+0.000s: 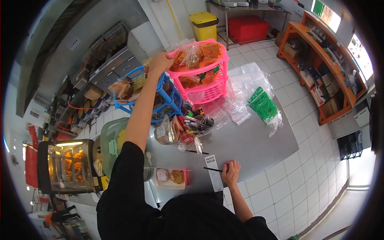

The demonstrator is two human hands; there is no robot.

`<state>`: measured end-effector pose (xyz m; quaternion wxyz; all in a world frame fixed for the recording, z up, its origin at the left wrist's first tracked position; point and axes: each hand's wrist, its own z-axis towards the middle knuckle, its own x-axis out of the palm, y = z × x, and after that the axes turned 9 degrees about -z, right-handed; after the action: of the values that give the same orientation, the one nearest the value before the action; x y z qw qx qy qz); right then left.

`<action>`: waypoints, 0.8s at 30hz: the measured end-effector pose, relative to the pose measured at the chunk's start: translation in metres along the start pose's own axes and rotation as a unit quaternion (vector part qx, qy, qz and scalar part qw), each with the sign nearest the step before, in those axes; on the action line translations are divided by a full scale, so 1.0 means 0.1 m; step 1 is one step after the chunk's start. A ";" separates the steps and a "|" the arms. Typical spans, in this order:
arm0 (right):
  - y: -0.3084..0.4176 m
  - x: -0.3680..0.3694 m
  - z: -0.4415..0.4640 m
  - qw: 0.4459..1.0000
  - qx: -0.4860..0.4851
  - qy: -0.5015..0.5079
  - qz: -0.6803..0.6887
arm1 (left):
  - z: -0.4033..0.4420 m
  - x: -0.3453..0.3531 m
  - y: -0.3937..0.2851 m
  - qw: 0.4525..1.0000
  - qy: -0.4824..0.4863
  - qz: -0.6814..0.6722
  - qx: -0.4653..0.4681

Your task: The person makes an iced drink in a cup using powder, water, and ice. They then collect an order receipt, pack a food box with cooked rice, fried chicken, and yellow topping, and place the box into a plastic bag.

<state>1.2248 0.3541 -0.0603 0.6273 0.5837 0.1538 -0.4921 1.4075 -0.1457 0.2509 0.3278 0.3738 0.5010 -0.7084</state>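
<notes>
My left hand [161,63] reaches out to the left rim of a pink tiered basket rack [204,94]; its fingertips are hard to make out there. Sachets of orange-red sauce [210,50] and clear plastic fill the rack's upper tier. Low on the right, my right hand [231,173] rests at the metal table [264,148] edge, closed on a thin black pen [212,169]. The pen crosses a long white printed slip [214,176]. Left of the slip sits an open paper box [171,185] with a wrapped white portion [163,175] and a fried piece [177,176].
A blue tiered rack [166,106] with packets stands beside the pink one. Clear plastic bags [248,80] and a green pack [264,105] lie at the table's back right. Pens and markers [196,122] sit mid-table. A lit food warmer [70,166] is at the left.
</notes>
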 end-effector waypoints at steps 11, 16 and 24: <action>-0.02 0.00 0.02 0.999 -0.030 -0.014 0.012 | -0.45 -0.69 0.13 0.949 -0.001 -0.317 0.001; -0.03 0.11 -0.01 0.999 -0.041 -0.010 -0.011 | -2.44 -1.37 0.13 0.940 0.080 -0.330 0.037; -0.08 0.24 -0.07 0.997 -0.056 -0.006 -0.046 | -4.85 -0.94 0.91 0.908 0.280 -0.214 -0.228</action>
<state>1.2324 0.3510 -0.0852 0.6365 0.5369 0.2042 -0.5148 1.6290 0.3003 0.1830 0.0904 0.3560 0.7879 -0.4942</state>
